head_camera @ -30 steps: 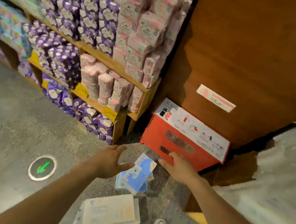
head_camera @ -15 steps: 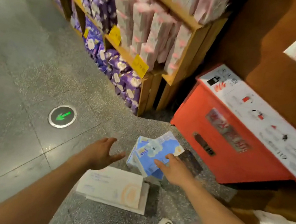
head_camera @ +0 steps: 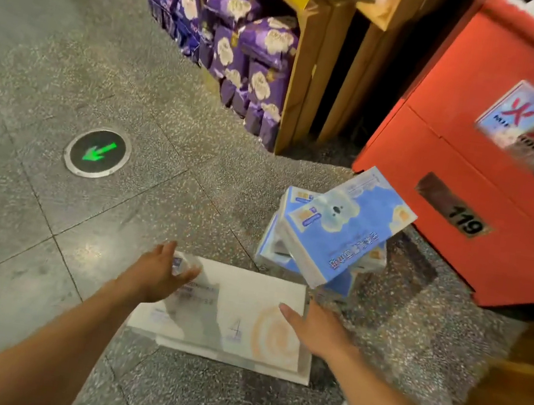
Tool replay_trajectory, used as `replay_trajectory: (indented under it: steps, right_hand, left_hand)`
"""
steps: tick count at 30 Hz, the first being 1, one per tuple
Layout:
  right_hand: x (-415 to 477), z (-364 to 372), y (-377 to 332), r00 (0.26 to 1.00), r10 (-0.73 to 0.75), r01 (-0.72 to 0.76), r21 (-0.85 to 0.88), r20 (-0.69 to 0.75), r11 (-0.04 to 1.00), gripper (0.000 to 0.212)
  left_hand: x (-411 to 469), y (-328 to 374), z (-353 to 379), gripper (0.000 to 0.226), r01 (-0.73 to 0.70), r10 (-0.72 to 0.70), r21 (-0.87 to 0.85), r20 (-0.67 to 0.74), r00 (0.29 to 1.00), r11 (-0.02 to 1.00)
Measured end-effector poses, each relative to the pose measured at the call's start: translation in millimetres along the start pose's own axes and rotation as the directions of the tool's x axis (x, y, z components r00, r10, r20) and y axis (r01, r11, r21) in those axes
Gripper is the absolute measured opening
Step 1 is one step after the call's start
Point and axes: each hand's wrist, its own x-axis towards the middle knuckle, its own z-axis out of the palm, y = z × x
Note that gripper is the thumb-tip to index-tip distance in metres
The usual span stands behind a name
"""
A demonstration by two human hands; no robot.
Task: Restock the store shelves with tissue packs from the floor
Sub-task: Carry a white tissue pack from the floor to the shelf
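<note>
A flat white tissue pack (head_camera: 241,316) lies on the floor below me. My left hand (head_camera: 158,272) hovers over its left far corner, fingers spread and slightly curved, holding nothing. My right hand (head_camera: 315,331) reaches over its right edge with fingers straight. Just beyond, blue tissue packs (head_camera: 334,226) sit in a small tilted pile on the floor, the top one leaning askew. Neither hand touches the blue pile.
A wooden shelf unit (head_camera: 304,69) with purple packs (head_camera: 257,48) on its bottom level stands ahead. A red box (head_camera: 471,170) marked 119 sits to the right of the blue pile. A round green arrow marker (head_camera: 97,152) is set in the grey floor.
The view has dropped closer to the floor. Both hands moved back from the blue pile toward the white pack; the right hand left the blue pack.
</note>
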Motion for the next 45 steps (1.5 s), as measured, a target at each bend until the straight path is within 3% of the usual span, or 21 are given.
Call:
replay_trajectory:
  steps: [3, 5, 8, 12, 16, 20, 24, 27, 29, 31, 37, 45]
  right_hand:
    - [30, 28, 11, 0.997, 0.071, -0.07, 0.047, -0.026, 0.996, 0.12]
    - [50, 43, 19, 0.99, 0.119, -0.112, 0.103, -0.07, 0.988, 0.127]
    - [74, 58, 30, 0.986, 0.117, -0.088, 0.231, -0.116, 0.969, 0.124]
    - [84, 64, 35, 0.992, 0.055, -0.009, 0.362, -0.117, 0.932, 0.117]
    - [26, 33, -5, 0.983, 0.051, 0.025, 0.408, -0.174, 0.913, 0.131]
    - [-49, -12, -53, 0.981, 0.031, 0.053, 0.414, -0.192, 0.909, 0.119]
    - [-153, -88, -156, 0.978, -0.067, 0.138, 0.37, -0.198, 0.919, 0.083]
    - [-238, -158, -256, 0.966, -0.147, 0.209, 0.308, -0.21, 0.928, 0.074]
    - [-296, -199, -324, 0.951, -0.212, 0.265, 0.24, -0.227, 0.934, 0.069]
    - [-353, -230, -391, 0.922, -0.293, 0.347, 0.2, -0.254, 0.916, 0.082]
    - [-486, -291, -574, 0.826, -0.51, 0.545, 0.107, -0.242, 0.832, 0.085]
    - [-556, -313, -790, 0.65, -0.719, 0.746, 0.024, -0.248, 0.666, 0.081]
  left_hand:
    - [25, -20, 25, 0.105, 0.057, -0.059, -0.094, -0.023, 0.998, 0.994]
    - [37, -30, 38, 0.116, 0.068, -0.069, -0.142, 0.001, 0.998, 0.988]
    - [45, -38, 47, 0.136, 0.115, -0.119, -0.195, -0.011, 0.993, 0.974]
    - [38, -31, 45, 0.136, 0.144, -0.154, -0.196, -0.034, 0.988, 0.97]
    - [5, -14, 12, 0.135, 0.146, -0.167, -0.204, -0.086, 0.982, 0.968]
    - [-72, -1, -65, 0.137, 0.144, -0.193, -0.293, -0.145, 0.97, 0.945]
    - [-180, -5, -179, 0.126, 0.146, -0.254, -0.405, -0.227, 0.94, 0.903]
    - [-271, -20, -277, 0.079, 0.084, -0.274, -0.482, -0.338, 0.9, 0.872]
    - [-335, -35, -341, 0.065, 0.058, -0.297, -0.515, -0.395, 0.869, 0.855]
    - [-395, -50, -401, 0.063, 0.045, -0.329, -0.54, -0.443, 0.834, 0.84]
    - [-534, -88, -569, 0.05, -0.032, -0.381, -0.572, -0.585, 0.716, 0.82]
    - [-613, -173, -714, 0.054, -0.142, -0.454, -0.595, -0.726, 0.517, 0.791]
